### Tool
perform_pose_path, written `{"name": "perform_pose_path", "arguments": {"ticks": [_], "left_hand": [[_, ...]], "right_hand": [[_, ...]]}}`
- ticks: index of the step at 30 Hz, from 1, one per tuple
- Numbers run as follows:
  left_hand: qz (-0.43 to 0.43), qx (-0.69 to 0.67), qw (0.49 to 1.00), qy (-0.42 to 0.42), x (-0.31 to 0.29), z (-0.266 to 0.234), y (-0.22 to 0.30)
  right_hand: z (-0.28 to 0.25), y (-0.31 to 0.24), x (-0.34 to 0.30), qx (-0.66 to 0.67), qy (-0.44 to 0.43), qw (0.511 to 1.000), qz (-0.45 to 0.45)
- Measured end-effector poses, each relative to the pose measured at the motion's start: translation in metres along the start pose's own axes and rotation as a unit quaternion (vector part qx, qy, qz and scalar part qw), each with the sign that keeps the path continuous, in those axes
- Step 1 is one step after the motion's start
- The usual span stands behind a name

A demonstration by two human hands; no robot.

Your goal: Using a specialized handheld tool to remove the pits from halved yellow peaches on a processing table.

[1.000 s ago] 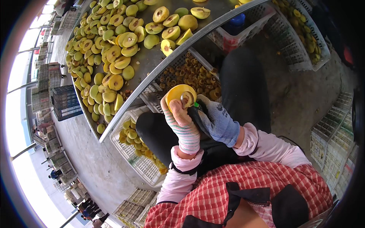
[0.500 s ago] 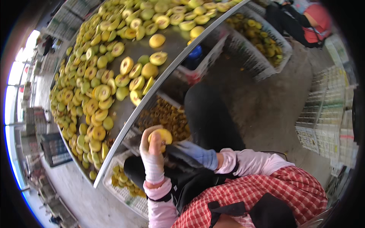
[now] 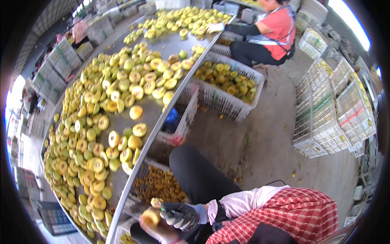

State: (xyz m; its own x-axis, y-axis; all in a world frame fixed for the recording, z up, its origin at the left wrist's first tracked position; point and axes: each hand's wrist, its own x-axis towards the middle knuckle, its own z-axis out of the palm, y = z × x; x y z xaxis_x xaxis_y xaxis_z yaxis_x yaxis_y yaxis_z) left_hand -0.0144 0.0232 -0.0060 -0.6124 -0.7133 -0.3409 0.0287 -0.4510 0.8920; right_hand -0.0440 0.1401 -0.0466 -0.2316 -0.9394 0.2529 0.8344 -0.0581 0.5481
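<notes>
My left hand (image 3: 159, 232), in a pale glove and smeared by motion, is closed round a yellow peach half (image 3: 151, 218) with a hollow in its middle. Just to its right, my right hand (image 3: 185, 215) wears a dark grey and blue glove, its fingers curled; what they grip is hidden. A small brownish-yellow piece of fruit core (image 3: 156, 202) shows at its fingertips. Both hands are low, over my lap, beside the rim of a metal table (image 3: 156, 129). Many cut peach halves (image 3: 97, 164) lie heaped on that table, several with dark pits showing.
Below the table edge stands a crate of brown cores (image 3: 156, 185). Farther off are a crate with a blue container (image 3: 172, 116) and a white crate of peach pieces (image 3: 243, 106). A co-worker (image 3: 280, 32) sits at the far end. Stacked crates (image 3: 325, 110) stand right.
The view has swung up, bringing the co-worker and far table end into sight. My hands appear lower in the picture. The fruit's hollow and a core piece by my right fingertips now show.
</notes>
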Motion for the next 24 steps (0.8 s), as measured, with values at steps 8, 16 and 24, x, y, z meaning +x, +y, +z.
{"name": "perform_pose_path", "arguments": {"ticks": [8, 16, 24], "left_hand": [[0.273, 0.700, 0.646, 0.132, 0.097, -0.077, 0.084], [0.241, 0.726, 0.643, 0.044, 0.215, -0.043, 0.080], [0.411, 0.495, 0.749, -0.158, 0.147, 0.026, 0.070]], "right_hand": [[-0.015, -0.010, 0.011, -0.024, -0.039, 0.981, 0.190], [0.008, -0.022, 0.013, -0.237, 0.248, 0.938, -0.046], [0.042, -0.028, 0.024, -0.348, 0.420, 0.832, -0.102]]}}
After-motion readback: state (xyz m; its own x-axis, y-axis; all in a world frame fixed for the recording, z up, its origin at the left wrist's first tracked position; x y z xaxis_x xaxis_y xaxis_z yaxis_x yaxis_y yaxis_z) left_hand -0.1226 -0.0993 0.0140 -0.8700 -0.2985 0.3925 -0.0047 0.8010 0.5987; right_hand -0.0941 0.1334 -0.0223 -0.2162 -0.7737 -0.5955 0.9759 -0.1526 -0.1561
